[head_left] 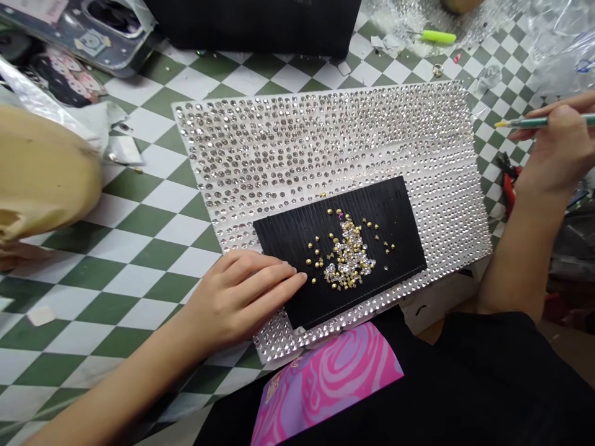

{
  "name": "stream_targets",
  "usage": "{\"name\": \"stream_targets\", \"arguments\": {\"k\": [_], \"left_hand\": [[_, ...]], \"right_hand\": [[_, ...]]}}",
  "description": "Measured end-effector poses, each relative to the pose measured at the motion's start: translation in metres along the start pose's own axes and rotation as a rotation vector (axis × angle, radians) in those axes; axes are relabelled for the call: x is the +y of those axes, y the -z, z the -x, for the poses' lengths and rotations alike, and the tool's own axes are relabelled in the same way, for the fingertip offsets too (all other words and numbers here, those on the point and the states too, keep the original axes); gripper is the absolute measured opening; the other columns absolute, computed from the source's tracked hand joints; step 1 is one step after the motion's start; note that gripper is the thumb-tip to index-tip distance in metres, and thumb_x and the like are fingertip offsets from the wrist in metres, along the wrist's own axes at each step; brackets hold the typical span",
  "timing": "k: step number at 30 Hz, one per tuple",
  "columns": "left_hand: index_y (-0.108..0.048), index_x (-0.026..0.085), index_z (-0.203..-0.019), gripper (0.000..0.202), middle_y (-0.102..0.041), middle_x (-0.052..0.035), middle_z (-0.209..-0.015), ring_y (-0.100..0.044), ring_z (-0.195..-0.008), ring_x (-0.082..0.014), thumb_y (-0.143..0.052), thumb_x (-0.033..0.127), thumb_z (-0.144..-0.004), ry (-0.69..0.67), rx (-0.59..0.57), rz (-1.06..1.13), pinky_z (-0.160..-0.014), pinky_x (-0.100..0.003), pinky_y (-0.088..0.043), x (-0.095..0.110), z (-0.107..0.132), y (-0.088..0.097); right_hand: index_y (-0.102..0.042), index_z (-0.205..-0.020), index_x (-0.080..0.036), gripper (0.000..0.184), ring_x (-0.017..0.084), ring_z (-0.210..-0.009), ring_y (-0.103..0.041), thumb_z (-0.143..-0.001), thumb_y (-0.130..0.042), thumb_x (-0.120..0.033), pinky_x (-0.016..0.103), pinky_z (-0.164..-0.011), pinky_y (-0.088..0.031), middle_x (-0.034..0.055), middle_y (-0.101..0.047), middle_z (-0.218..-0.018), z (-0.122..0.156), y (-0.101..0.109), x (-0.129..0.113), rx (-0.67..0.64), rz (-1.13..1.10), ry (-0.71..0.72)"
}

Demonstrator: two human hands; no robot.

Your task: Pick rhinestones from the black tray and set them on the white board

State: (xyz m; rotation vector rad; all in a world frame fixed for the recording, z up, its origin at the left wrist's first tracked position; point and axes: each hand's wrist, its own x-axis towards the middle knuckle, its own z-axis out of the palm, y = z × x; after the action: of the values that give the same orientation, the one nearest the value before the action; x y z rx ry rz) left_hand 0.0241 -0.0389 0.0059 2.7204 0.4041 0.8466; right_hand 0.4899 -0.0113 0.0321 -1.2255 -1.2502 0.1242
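My left hand [244, 294] lies with its fingers stretched out over the left edge of a black ribbed panel [385, 207]. Close to those fingertips, a loose pile of clear rhinestones and small gold studs [348, 257] is spread over the panel. Under the panel sits a sheet set with rows of clear rhinestones [297, 145]. At the right edge, my right hand [560, 148] grips a rhinestone picker pen [532, 122] with a green see-through barrel; its yellow tip points left, above the checked tablecloth and apart from the sheet.
A green-and-white checked cloth [153, 214] covers the table. Red-handled pliers [507, 186] lie beside my right forearm. A lime-green handled tool [438, 37] and clear plastic wrap [562, 49] are at the back right. A black box [255, 25], a phone case [93, 37] and a tan rounded object [46, 167] also stand around.
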Motion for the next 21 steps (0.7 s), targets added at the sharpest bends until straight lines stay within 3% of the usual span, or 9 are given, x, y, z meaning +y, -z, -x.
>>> {"name": "stream_targets", "arguments": {"k": [3,4,6,8,10,12,14,21], "left_hand": [[-0.064,0.015,-0.100,0.019,-0.071,-0.0014,-0.085,-0.060,-0.085,-0.0140,-0.046,0.014,-0.094,0.009,0.000,-0.009,-0.073,-0.029,-0.046,0.000,-0.002,0.000],[-0.064,0.015,-0.099,0.020,-0.071,-0.0011,-0.085,-0.061,-0.084,-0.0136,-0.045,0.014,-0.094,0.011,0.001,-0.013,-0.073,-0.029,-0.047,0.000,-0.002,0.001],[-0.064,0.015,-0.099,0.020,-0.071,-0.0008,-0.085,-0.062,-0.083,-0.0130,-0.045,0.013,-0.094,0.010,0.004,-0.017,-0.072,-0.028,-0.047,-0.001,-0.003,0.002],[-0.065,0.015,-0.098,0.020,-0.072,-0.0012,-0.084,-0.062,-0.083,-0.0130,-0.045,0.013,-0.093,0.003,0.003,-0.019,-0.071,-0.028,-0.048,-0.001,-0.003,0.002],[-0.065,0.015,-0.099,0.020,-0.072,-0.0013,-0.084,-0.063,-0.082,-0.0128,-0.045,0.013,-0.093,0.001,0.003,-0.027,-0.071,-0.028,-0.048,0.000,-0.002,0.002],[-0.065,0.017,-0.099,0.021,-0.073,-0.0007,-0.084,-0.064,-0.083,-0.0124,-0.045,0.014,-0.093,0.007,0.004,-0.037,-0.071,-0.027,-0.049,0.000,-0.002,0.002],[-0.065,0.018,-0.099,0.021,-0.073,-0.0001,-0.084,-0.064,-0.083,-0.0118,-0.045,0.015,-0.093,0.016,0.010,-0.041,-0.071,-0.027,-0.049,0.000,-0.001,0.002],[-0.065,0.018,-0.098,0.021,-0.072,0.0003,-0.083,-0.064,-0.082,-0.0113,-0.044,0.017,-0.094,0.011,0.012,-0.052,-0.071,-0.026,-0.048,-0.001,-0.002,0.001]], "right_hand": [[-0.058,-0.087,-0.020,0.010,0.005,-0.052,-0.058,-0.083,-0.056,-0.011,0.024,-0.048,-0.050,-0.0069,-0.062,-0.077,0.018,-0.024,-0.040,-0.118,0.006,0.026],[-0.061,-0.080,-0.019,0.007,0.006,-0.051,-0.059,-0.086,-0.057,-0.018,0.024,-0.044,-0.046,-0.0053,-0.060,-0.070,0.026,-0.034,-0.055,-0.171,0.044,0.028],[-0.068,-0.083,-0.016,0.006,0.013,-0.056,-0.065,-0.083,-0.063,-0.018,0.027,-0.042,-0.045,-0.0005,-0.060,-0.065,0.043,-0.052,-0.083,-0.297,0.085,-0.058],[-0.071,-0.094,-0.020,0.018,0.015,-0.060,-0.068,-0.078,-0.067,-0.012,0.029,-0.043,-0.049,0.0014,-0.065,-0.077,0.060,-0.066,-0.107,-0.390,0.007,-0.116],[-0.069,-0.106,-0.027,0.033,0.016,-0.071,-0.070,-0.079,-0.064,-0.010,0.032,-0.057,-0.056,0.0010,-0.069,-0.085,0.075,-0.074,-0.122,-0.621,-0.005,-0.182],[-0.070,-0.104,-0.029,0.030,0.016,-0.075,-0.068,-0.080,-0.062,-0.012,0.034,-0.065,-0.057,0.0007,-0.070,-0.085,0.088,-0.078,-0.127,-0.743,-0.043,-0.178],[-0.071,-0.100,-0.028,0.027,0.015,-0.073,-0.065,-0.081,-0.060,-0.013,0.036,-0.068,-0.055,0.0007,-0.069,-0.081,0.098,-0.080,-0.126,-0.781,-0.081,-0.139],[-0.069,-0.102,-0.027,0.039,0.016,-0.070,-0.061,-0.072,-0.060,-0.005,0.036,-0.068,-0.052,0.0001,-0.068,-0.076,0.113,-0.084,-0.123,-0.761,-0.100,-0.089]]}}
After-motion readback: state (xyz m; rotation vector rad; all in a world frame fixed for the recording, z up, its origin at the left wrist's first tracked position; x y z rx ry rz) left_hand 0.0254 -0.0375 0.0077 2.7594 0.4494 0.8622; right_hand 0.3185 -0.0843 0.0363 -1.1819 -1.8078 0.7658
